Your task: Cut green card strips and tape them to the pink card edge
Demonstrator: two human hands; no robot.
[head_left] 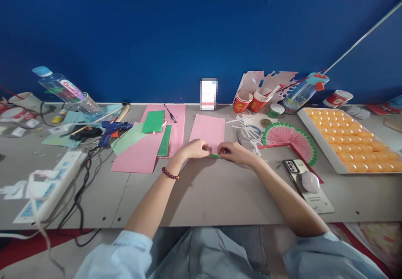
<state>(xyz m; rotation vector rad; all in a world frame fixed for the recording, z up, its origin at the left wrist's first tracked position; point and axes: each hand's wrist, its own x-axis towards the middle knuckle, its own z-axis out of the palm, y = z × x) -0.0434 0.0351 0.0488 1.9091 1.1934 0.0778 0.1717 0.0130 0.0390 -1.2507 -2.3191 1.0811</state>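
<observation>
Between my two hands, at the near edge of a pink sheet of paper [207, 130], lies a narrow green paper strip [215, 156]. My left hand [198, 148], with a dark red bead bracelet [170, 173] on its wrist, pinches the strip's left end. On the other end the fingers of my right hand [231, 152] are closed. Both hands rest low over the table, and my fingers partly cover the strip and the sheet's near edge.
Left are more pink sheets [138, 153], green paper [153, 121], a blue glue gun [113, 131] and a power strip [59, 187]. Right are red paper cups [243, 101], a watermelon-patterned fan [290, 139], a phone [309, 187] and a tray of orange balls [351, 141].
</observation>
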